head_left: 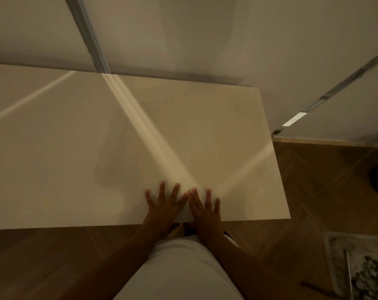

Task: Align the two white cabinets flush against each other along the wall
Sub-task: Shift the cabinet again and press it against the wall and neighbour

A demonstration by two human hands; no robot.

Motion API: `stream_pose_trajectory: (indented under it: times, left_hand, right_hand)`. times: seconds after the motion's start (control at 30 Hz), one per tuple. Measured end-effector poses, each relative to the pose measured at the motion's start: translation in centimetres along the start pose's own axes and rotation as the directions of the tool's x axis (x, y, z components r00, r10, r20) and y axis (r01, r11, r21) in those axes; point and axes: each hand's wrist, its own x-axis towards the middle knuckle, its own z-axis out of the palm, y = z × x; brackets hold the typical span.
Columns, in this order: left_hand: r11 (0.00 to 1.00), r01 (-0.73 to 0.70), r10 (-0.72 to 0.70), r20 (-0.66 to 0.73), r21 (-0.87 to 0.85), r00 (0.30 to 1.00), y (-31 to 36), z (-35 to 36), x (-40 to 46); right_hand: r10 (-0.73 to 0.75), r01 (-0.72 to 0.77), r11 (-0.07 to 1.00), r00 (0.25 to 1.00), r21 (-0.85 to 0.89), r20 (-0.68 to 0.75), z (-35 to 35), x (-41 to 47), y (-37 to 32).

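Dim, warm light falls on a herringbone wooden floor and pale wall panels. Both hands lie flat, palms down and fingers spread, on the white cabinet top at its near edge, toward the right corner. Left hand and right hand sit side by side, index fingertips touching; neither grips anything. The top's far edge runs close along the wall. I cannot tell where one cabinet ends and the other begins. A patterned rug lies on the floor, well right of the cabinet.
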Motion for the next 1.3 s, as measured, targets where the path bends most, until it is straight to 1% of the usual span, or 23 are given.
stream_pose_trajectory:
  times: [0.3, 0.5, 0.7, 0.93, 1.17, 1.23, 1.3]
  left_hand:
    - [0.999, 0.016, -0.016, -0.001, -0.034, 1.0, 0.1, -0.8, 0.4]
    - [0.999, 0.032, -0.032, 0.02, -0.027, 0.999, 0.1, -0.7, 0.5]
    - [0.997, 0.054, -0.051, 0.041, -0.058, 0.998, 0.1, -1.0, 0.8]
    - [0.994, 0.092, -0.087, 0.089, -0.055, 0.992, 0.3, -1.0, 1.1]
    - [0.99, 0.107, -0.096, 0.116, -0.089, 0.989, 0.4, -1.2, 0.9]
    - [0.987, 0.111, -0.096, 0.127, -0.116, 0.987, 0.5, -0.9, 0.7]
    - [0.987, 0.107, -0.096, 0.1, -0.12, 0.99, 0.3, -0.7, 0.4]
  right_hand:
    - [-0.025, 0.025, 1.0, 1.0, 0.007, -0.005, -0.8, 0.3, 0.6]
    - [-0.034, 0.034, 0.999, 0.999, -0.012, 0.021, -0.9, 0.6, 0.9]
    - [-0.065, 0.065, 0.997, 0.998, -0.034, 0.019, -1.3, 0.9, 1.4]
    - [-0.098, 0.097, 0.994, 0.995, -0.048, -0.025, -1.6, 1.3, 1.7]
    - [-0.093, 0.094, 0.996, 0.995, -0.012, 0.022, -1.5, 1.4, 1.6]
    - [-0.08, 0.081, 0.997, 0.995, -0.008, 0.059, -1.3, 1.2, 1.5]
    - [-0.102, 0.103, 0.995, 0.99, -0.008, 0.099, -1.1, 1.2, 1.4]
